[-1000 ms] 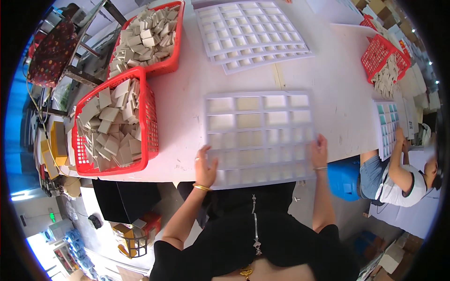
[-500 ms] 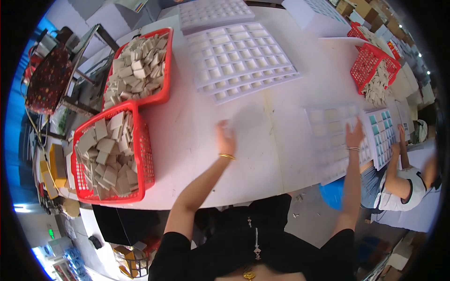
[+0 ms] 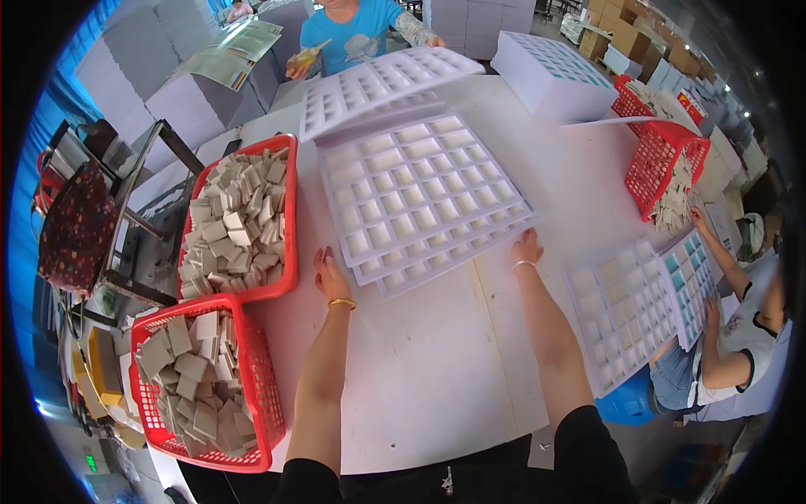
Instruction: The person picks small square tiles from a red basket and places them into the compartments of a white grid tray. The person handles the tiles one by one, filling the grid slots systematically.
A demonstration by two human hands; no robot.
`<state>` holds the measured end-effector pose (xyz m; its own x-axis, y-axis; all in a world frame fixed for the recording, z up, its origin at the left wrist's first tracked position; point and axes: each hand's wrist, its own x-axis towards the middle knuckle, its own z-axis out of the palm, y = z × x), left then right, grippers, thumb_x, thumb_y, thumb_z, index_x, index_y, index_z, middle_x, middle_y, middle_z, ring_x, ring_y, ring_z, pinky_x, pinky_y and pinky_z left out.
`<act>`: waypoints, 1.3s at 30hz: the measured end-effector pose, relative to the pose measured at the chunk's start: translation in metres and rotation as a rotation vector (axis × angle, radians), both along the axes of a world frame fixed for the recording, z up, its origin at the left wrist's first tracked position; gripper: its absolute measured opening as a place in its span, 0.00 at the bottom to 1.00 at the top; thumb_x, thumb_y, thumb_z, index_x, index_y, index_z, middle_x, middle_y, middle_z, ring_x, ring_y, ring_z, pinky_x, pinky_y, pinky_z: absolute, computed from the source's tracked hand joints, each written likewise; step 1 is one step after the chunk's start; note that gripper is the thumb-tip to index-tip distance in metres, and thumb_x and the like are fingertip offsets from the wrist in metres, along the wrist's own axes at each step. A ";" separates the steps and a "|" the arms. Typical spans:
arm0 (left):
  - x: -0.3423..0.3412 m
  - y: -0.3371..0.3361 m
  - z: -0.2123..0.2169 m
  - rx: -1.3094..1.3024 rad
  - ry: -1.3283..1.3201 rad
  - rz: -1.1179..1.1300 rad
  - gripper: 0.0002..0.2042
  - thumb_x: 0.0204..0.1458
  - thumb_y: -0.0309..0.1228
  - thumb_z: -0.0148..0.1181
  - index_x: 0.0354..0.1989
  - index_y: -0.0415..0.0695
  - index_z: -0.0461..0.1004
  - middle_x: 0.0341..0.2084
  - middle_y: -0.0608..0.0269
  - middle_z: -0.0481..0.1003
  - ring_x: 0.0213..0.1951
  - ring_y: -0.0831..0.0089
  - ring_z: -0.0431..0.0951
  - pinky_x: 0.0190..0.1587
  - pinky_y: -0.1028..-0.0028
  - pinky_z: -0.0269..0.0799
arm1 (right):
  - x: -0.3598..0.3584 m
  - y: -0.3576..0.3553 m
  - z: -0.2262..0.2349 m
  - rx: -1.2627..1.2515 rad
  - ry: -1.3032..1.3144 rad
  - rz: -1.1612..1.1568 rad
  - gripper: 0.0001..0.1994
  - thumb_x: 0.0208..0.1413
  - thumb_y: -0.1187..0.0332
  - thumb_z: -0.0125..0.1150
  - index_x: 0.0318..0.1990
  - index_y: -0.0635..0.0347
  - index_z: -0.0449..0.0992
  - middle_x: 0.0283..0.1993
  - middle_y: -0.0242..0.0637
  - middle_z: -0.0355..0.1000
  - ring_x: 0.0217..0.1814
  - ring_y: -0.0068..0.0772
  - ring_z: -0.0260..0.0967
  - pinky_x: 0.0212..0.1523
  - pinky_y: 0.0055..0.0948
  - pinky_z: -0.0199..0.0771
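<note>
In front of me lies a stack of white compartment trays (image 3: 424,189), slightly fanned so that lower edges show beneath the top one. My left hand (image 3: 331,273) is off the stack's near left side, fingers loosely apart with nothing in them. At its near right corner is my right hand (image 3: 527,246), fingers extended; I cannot tell whether they touch the edge. Farther right rests another white tray (image 3: 625,311), some of its compartments holding pale squares. Red baskets, one far (image 3: 291,214) and one near (image 3: 267,395), stand at the left, full of greyish square pieces.
Across the table a person in a blue shirt (image 3: 357,35) has a hand at a tilted white tray (image 3: 390,82). To the right, another person (image 3: 739,336) works at a tray with teal squares (image 3: 690,281). A tall tray stack (image 3: 546,80) and a tipped red basket (image 3: 659,168) stand beyond.
My right hand has left the tray on the right and moved to the stack's corner. My left hand has moved left toward the baskets. The view has shifted upward; the far tray now tilts.
</note>
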<state>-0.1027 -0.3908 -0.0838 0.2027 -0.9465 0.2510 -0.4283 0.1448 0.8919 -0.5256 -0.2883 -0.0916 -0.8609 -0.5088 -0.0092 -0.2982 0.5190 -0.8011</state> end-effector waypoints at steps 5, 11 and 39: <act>0.010 -0.017 -0.013 0.055 0.134 -0.060 0.23 0.64 0.44 0.31 0.61 0.44 0.57 0.53 0.59 0.72 0.59 0.71 0.65 0.62 0.67 0.42 | 0.021 -0.010 0.023 0.222 0.061 0.257 0.27 0.51 0.69 0.47 0.62 0.50 0.59 0.58 0.24 0.68 0.61 0.22 0.63 0.70 0.51 0.19; 0.003 -0.018 0.003 0.083 0.275 -0.055 0.25 0.64 0.48 0.31 0.59 0.44 0.61 0.49 0.58 0.75 0.56 0.68 0.68 0.62 0.70 0.48 | -0.019 -0.031 -0.031 -0.056 0.011 0.211 0.25 0.55 0.57 0.49 0.59 0.55 0.63 0.57 0.33 0.68 0.59 0.28 0.64 0.65 0.42 0.52; 0.047 -0.045 -0.031 0.201 0.800 -0.270 0.30 0.59 0.55 0.44 0.57 0.40 0.63 0.48 0.60 0.71 0.50 0.67 0.73 0.53 0.69 0.69 | -0.002 -0.040 0.048 -0.376 -0.852 0.342 0.26 0.63 0.52 0.43 0.64 0.55 0.59 0.64 0.32 0.61 0.65 0.32 0.59 0.63 0.36 0.64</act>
<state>-0.0555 -0.4359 -0.1152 0.0088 -0.9988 -0.0484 0.3647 -0.0418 0.9302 -0.5276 -0.3283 -0.0432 -0.4481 -0.8252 -0.3439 0.3674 0.1808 -0.9123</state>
